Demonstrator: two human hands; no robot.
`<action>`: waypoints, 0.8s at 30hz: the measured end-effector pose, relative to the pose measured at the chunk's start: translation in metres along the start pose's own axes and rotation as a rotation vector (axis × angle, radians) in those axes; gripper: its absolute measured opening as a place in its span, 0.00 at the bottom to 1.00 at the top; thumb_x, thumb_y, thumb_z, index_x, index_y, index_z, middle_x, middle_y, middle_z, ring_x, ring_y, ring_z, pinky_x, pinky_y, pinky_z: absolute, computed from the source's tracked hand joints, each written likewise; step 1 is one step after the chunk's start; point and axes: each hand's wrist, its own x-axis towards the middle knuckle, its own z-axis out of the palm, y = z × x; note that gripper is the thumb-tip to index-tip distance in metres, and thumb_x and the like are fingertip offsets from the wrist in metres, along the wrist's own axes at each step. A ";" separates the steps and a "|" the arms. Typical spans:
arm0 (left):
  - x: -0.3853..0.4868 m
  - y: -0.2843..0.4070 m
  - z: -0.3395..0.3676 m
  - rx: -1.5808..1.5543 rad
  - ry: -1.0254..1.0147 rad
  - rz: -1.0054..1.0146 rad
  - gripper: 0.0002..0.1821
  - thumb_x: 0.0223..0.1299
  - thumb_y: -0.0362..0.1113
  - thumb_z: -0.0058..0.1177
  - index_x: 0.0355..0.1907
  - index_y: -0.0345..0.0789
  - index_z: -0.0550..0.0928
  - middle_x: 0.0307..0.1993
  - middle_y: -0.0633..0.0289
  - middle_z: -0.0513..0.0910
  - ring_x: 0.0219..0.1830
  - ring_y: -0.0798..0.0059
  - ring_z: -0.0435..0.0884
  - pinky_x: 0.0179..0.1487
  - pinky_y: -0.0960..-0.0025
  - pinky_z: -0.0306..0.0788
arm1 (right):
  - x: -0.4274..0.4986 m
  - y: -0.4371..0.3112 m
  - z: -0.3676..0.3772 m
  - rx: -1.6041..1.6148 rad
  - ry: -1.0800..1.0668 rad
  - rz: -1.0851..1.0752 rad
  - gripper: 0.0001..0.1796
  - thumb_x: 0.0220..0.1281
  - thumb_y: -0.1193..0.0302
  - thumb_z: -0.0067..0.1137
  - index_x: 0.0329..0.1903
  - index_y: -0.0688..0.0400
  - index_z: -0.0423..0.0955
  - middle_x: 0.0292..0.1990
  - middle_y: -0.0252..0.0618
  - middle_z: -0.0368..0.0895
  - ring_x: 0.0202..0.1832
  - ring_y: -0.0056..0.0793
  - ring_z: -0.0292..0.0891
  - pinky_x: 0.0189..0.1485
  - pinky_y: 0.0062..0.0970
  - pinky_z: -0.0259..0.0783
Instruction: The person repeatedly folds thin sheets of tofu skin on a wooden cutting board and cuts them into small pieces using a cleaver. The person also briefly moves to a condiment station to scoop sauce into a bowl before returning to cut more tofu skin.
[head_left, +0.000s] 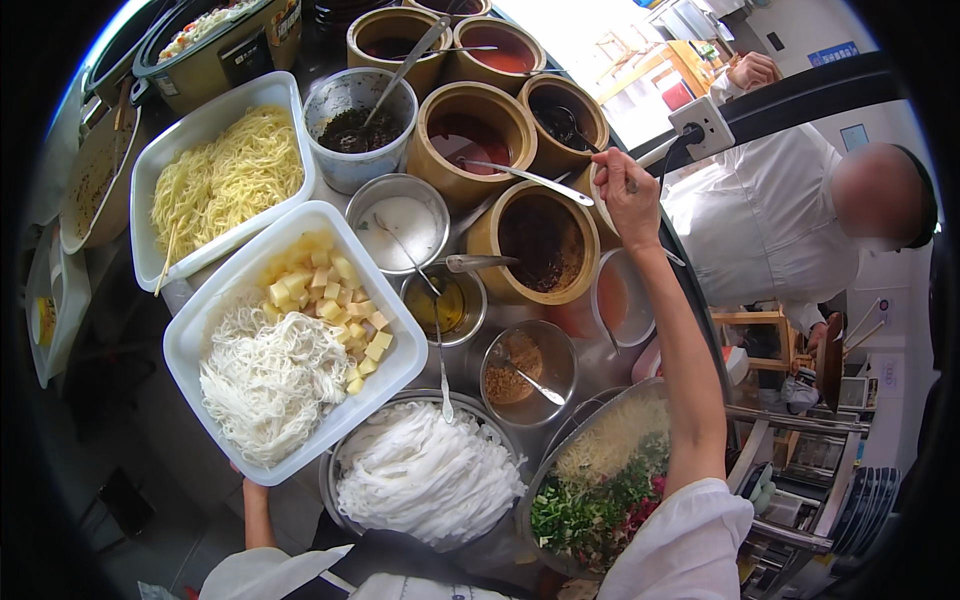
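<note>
My right hand (628, 191) is closed around the handle of a metal spoon at the upper right. The spoon's bowl dips into dark sauce in a brown ceramic pot (527, 96). Beside that hand, another spoon rests in a pot of red oil (471, 142). My left hand (235, 470) is almost wholly hidden at the underside of a white plastic tub (382, 300), with only a sliver and the forearm showing; its grip cannot be seen. The tub holds white rice vermicelli (277, 382) and pale yellow cubes (330, 292).
Yellow noodles (229, 176) fill another tub. Around the middle stand metal bowls of white granules (397, 229), oil (448, 304) and brown crumbs (517, 379). Wide white noodles (427, 472) and chopped greens (577, 510) lie in front. A person (765, 210) stands beyond the counter.
</note>
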 end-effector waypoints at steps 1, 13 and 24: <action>0.001 -0.001 0.000 -0.002 0.002 -0.001 0.28 0.60 0.59 0.58 0.55 0.42 0.86 0.51 0.55 0.88 0.52 0.57 0.87 0.52 0.58 0.79 | 0.001 0.000 -0.001 0.067 0.009 0.101 0.23 0.81 0.59 0.48 0.39 0.66 0.83 0.22 0.35 0.80 0.22 0.20 0.74 0.26 0.22 0.68; 0.002 -0.003 0.002 -0.020 0.016 -0.009 0.27 0.61 0.58 0.58 0.55 0.42 0.86 0.51 0.56 0.88 0.52 0.58 0.87 0.52 0.59 0.79 | 0.011 -0.006 -0.042 0.583 0.234 0.440 0.27 0.83 0.56 0.41 0.47 0.70 0.78 0.25 0.39 0.80 0.21 0.18 0.70 0.22 0.19 0.66; 0.004 -0.005 0.006 -0.026 0.013 -0.002 0.27 0.61 0.58 0.58 0.54 0.41 0.86 0.51 0.56 0.88 0.52 0.59 0.87 0.52 0.59 0.79 | -0.011 -0.047 -0.082 0.724 0.253 0.493 0.24 0.82 0.60 0.40 0.48 0.71 0.77 0.28 0.39 0.77 0.25 0.20 0.69 0.25 0.21 0.64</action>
